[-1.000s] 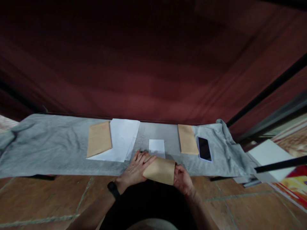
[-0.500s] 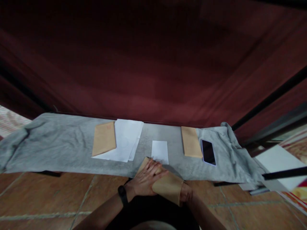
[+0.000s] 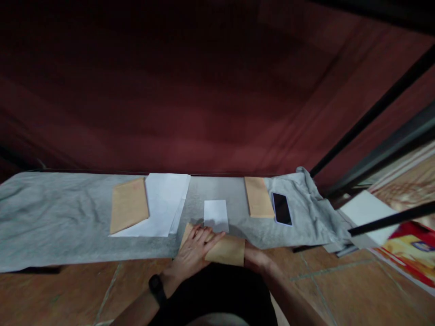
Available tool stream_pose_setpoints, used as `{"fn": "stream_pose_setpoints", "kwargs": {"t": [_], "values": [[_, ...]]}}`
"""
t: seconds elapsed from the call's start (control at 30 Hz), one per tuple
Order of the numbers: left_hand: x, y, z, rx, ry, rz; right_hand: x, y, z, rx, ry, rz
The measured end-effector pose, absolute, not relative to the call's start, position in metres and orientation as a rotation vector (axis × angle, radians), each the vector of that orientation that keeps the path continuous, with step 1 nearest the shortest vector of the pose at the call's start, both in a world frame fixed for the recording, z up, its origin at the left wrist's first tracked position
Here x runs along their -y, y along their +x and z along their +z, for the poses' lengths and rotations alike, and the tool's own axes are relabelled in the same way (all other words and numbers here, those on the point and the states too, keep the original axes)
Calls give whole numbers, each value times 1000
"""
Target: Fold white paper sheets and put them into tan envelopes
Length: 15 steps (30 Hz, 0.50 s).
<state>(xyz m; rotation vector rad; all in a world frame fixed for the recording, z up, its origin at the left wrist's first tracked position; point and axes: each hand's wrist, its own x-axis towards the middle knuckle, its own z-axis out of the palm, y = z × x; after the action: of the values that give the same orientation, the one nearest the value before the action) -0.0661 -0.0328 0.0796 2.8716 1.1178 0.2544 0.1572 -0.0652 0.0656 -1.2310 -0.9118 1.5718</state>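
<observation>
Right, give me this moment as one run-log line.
left hand: flat on brown envelope | right hand: mostly hidden at envelope's right end | grey cloth: white sheets, small white paper, phone

Brown envelopes: 3. 1 lower envelope (image 3: pixel 226 250) at the left hand (image 3: pixel 197 246), 1 left envelope (image 3: pixel 129 204) beyond it to the left, 1 right envelope (image 3: pixel 258 197) beyond the right hand, whose fingers are hidden. Small white sheets: 1 (image 3: pixel 216 214), just past the left hand. Large white sheets (image 3: pixel 165 203): at least 2, overlapping, left of that hand; exact count unclear. Phones: 1 (image 3: pixel 282 209), right of both hands. Watches: 1 (image 3: pixel 157 287), left wrist.
</observation>
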Motion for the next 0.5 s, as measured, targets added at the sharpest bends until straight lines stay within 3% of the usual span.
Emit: {"fn": "stream_pose_setpoints", "kwargs": {"t": [0.13,0.5], "values": [[24,-74,82,-1243,2904,300,59,176,63,951,-1234,1665],[8,-141,76,-1756,2818,453,-6,161,47,1173,-1738,942]]}}
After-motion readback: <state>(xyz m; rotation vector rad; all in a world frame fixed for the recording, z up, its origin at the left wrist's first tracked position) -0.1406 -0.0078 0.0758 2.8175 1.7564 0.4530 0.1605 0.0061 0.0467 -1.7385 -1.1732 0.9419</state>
